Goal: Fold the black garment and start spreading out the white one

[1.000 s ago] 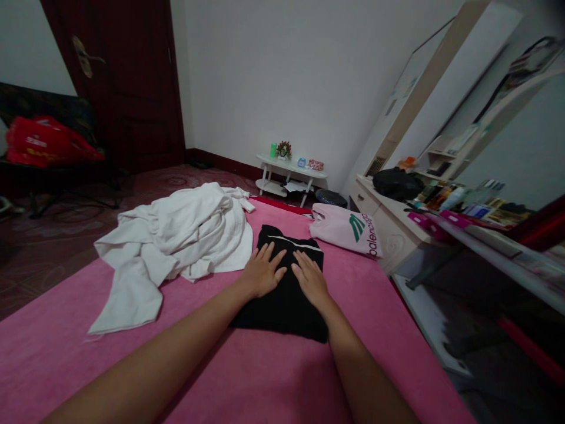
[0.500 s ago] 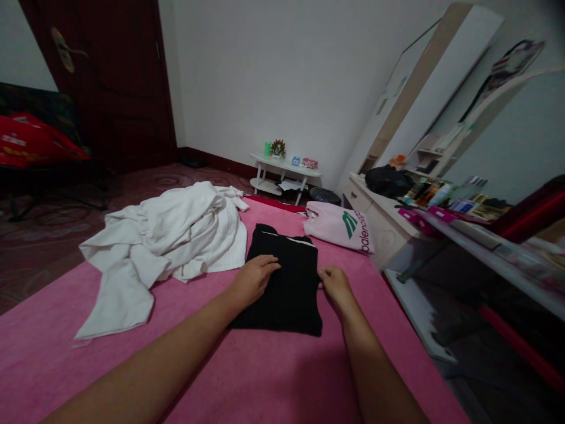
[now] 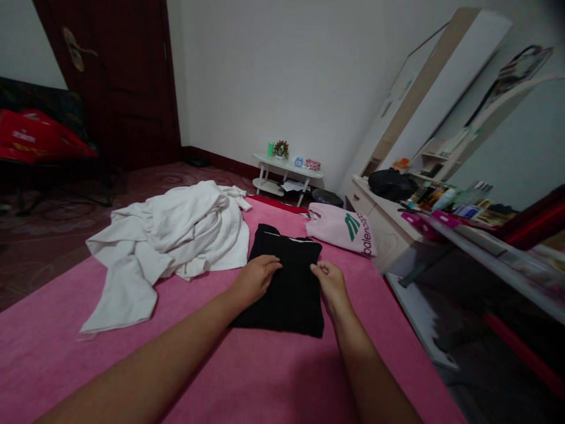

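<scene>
A folded black garment (image 3: pixel 291 300) lies flat on the pink bed cover (image 3: pixel 247 377), with a thin pale strip near its far edge. My left hand (image 3: pixel 256 281) rests on its left part, palm down, fingers stretched out and together. At the right edge, my right hand (image 3: pixel 330 282) has its fingers curled, thumb and fingertips pinching the fabric there. A crumpled white garment (image 3: pixel 185 229) is spread out to the left. Beyond the right hand lies a folded pink shirt (image 3: pixel 338 227) with a green mark and dark lettering.
Past the bed's far end stands a small white table (image 3: pixel 286 165) with a flower ornament (image 3: pixel 281 149) on it. A dresser (image 3: pixel 384 212) holding a black bag (image 3: pixel 392 184) and bottles lines the right side. A red bag (image 3: pixel 39 138) sits at the far left by the door.
My right hand has shifted slightly left, over the black garment's right edge. My left hand stays on the fabric. The view has turned a little.
</scene>
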Demonstrator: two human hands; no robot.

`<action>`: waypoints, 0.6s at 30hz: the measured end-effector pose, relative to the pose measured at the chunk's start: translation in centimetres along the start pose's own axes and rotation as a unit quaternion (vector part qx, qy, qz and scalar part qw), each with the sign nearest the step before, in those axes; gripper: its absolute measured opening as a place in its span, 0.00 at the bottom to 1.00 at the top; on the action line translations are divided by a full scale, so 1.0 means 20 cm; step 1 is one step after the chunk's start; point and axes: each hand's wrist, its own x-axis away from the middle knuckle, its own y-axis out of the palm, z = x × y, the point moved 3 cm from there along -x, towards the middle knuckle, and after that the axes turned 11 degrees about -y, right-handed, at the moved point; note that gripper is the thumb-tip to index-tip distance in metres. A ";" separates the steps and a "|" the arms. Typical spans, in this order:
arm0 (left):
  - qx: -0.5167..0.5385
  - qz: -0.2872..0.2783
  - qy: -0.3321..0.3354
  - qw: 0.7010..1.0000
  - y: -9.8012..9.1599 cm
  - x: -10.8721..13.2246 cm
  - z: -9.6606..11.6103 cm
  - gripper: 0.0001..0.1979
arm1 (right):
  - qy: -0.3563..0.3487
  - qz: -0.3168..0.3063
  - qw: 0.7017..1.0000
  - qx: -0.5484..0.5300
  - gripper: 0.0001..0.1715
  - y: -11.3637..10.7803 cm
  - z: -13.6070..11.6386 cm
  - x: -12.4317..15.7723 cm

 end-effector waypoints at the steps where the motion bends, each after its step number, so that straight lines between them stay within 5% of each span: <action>1: 0.000 0.001 0.002 1.000 0.00 0.00 0.00 0.15 | 0.004 0.003 0.999 -0.045 0.18 0.02 -0.01 0.00; 5: 0.000 0.006 -0.005 1.000 -0.01 0.00 0.00 0.15 | 0.039 0.026 0.988 -0.144 0.19 0.05 0.02 0.01; 18: 0.021 0.040 -0.036 0.998 -0.08 0.01 0.03 0.13 | 0.012 -0.001 0.999 -0.030 0.19 0.02 0.09 0.00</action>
